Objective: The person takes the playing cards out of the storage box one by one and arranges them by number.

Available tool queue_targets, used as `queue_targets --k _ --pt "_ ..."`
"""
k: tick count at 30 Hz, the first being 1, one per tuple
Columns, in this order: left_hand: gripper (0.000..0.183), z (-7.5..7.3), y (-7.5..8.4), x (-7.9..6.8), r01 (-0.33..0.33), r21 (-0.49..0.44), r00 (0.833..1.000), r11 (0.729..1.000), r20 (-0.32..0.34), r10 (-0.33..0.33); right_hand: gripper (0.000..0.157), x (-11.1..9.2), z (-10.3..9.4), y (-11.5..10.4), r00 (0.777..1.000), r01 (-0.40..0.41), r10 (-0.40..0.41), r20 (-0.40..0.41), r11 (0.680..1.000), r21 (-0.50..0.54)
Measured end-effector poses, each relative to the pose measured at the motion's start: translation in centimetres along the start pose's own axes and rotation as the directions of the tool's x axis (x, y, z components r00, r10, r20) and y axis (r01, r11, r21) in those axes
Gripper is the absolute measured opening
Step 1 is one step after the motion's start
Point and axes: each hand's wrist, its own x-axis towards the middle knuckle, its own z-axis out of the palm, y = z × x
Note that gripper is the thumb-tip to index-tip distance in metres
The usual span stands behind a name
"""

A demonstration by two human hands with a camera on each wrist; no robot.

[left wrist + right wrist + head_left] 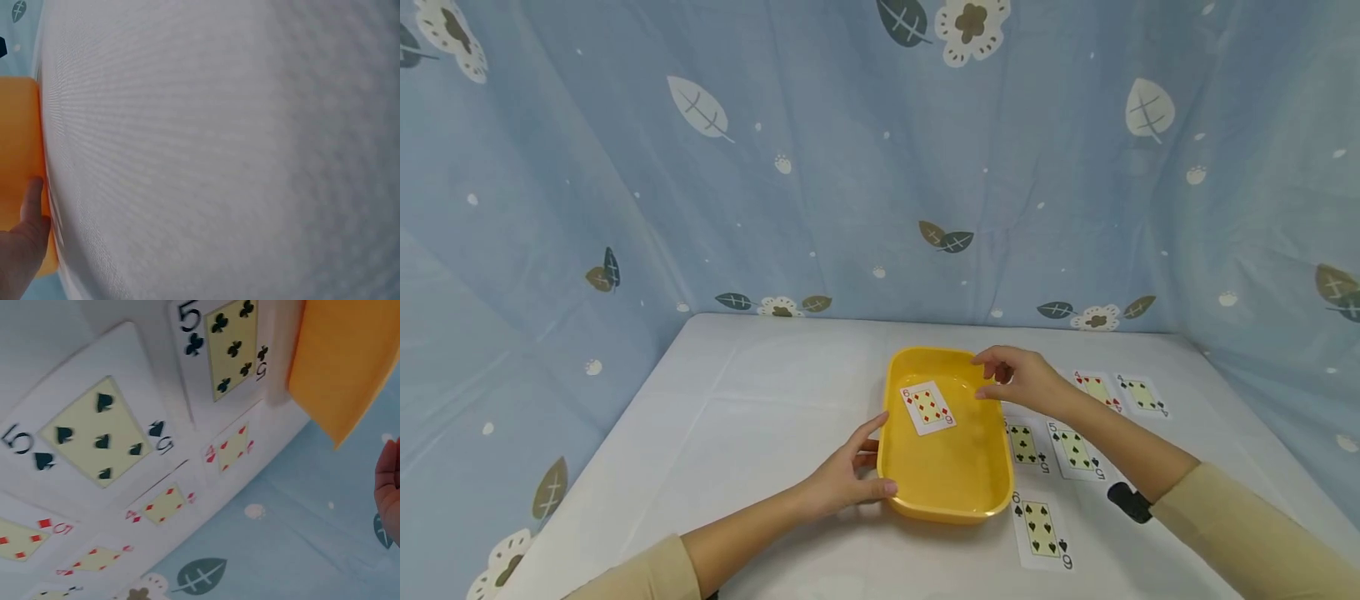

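Note:
A yellow tray (955, 475) stands on the white table with a six of diamonds (928, 407) lying face up inside it. My left hand (842, 479) holds the tray's near left side, thumb at the rim and fingers against the outer wall. In the left wrist view, fingers (31, 203) lie along that orange-looking wall. Above the tray's far right rim is my right hand (1018, 379), its thumb and fingers apart with nothing between them. Right of the tray lie a five of clubs (1024, 444), partly hidden by it, and a five of spades (1073, 450).
A six of spades (1042, 533) lies nearest on the right. Farther back are a red four (1093, 387), partly behind the right arm, and a black four (1141, 394). More red cards show in the right wrist view. A blue patterned curtain (850, 167) encloses the table.

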Motion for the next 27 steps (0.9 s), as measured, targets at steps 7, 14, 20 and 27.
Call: queue_targets --k 7,14,20,27 --pt "0.093 0.1 0.0 0.0 0.006 0.007 1.000 1.000 -0.003 -0.006 0.045 1.9 1.0 -0.3 0.997 0.025 -0.023 0.077 0.999 -0.023" --pt "0.092 0.2 -0.1 0.0 -0.001 -0.010 1.000 1.000 0.001 0.001 0.047 3.7 2.6 0.3 0.987 0.026 -0.027 0.158 1.000 0.006" --pt "0.092 0.3 -0.3 0.2 -0.004 -0.013 1.000 1.000 0.011 0.005 0.046 4.8 3.5 0.6 0.972 -0.016 0.017 0.236 1.000 -0.006" --pt "0.092 0.2 -0.4 0.1 -0.001 -0.011 1.000 1.000 -0.004 0.001 0.050 6.0 5.0 1.1 0.942 -0.041 0.059 0.331 0.997 -0.059"
